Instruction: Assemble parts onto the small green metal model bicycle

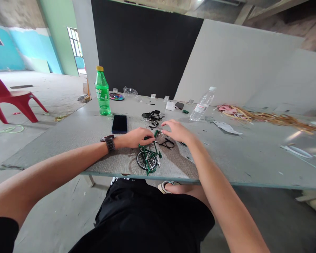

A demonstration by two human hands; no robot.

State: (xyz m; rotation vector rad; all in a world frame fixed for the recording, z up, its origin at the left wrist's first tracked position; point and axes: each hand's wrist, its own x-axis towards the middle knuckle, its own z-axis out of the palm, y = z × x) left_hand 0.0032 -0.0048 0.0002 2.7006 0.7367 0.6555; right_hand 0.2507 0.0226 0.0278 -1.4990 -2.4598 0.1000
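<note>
L hand (138, 137) fingers closed on the frame of the green model bike (148, 158), near the table's (94, 154) front edge. R hand (177, 130) open, flat, fingertips over loose black parts (167, 143) just beside the bike. Judged: mid-assembly, part selection. Next move needs a fine pinch w/ R while L steadies the frame. Phone (119, 124), green bottle (102, 92) behind, well apart.

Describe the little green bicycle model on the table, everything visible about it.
The green bicycle model is a small, half-built toy with a dark green frame that looks like metal or plastic. One spoked wheel with a black tyre sits at its near end; no far wheel shows. It lies tilted near the front edge of the grey table. The left hand rests on its far end, fingers curled over it. Loose black parts lie beyond.
</note>
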